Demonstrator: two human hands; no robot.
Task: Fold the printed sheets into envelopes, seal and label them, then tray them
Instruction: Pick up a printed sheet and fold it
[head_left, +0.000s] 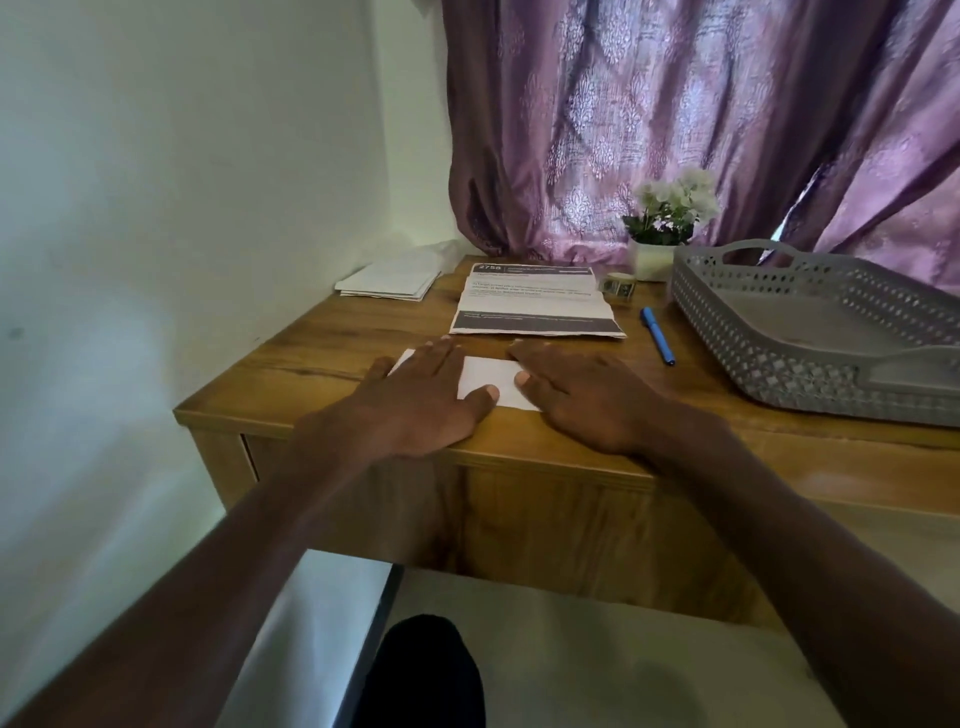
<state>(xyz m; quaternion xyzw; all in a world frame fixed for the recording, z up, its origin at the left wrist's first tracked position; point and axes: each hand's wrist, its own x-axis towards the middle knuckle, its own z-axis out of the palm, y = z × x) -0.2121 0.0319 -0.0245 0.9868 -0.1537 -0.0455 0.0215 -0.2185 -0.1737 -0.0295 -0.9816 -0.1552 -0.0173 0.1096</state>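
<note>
left hand (415, 392) and right hand (584, 397) flat, fingers spread, palms pressing folded white paper (485, 382) near front edge of wood-grain tabletop (322, 353). no grip on paper, only flat pressure. behind it, stack of printed sheets (535, 304) with dark bands. white envelopes (387, 283) piled at back left. blue pen (657, 335) beside sheets. small tape roll (618, 286) near white flower pot (652, 260). grey perforated plastic tray (810, 358) at right. purple patterned curtain (675, 114) behind.

One folded white sheet (485, 379), one stack of printed sheets (535, 306), one envelope pile (387, 283), one blue pen (657, 335), one grey tray (810, 338), one tape roll (618, 286), one potted plant (667, 223).
</note>
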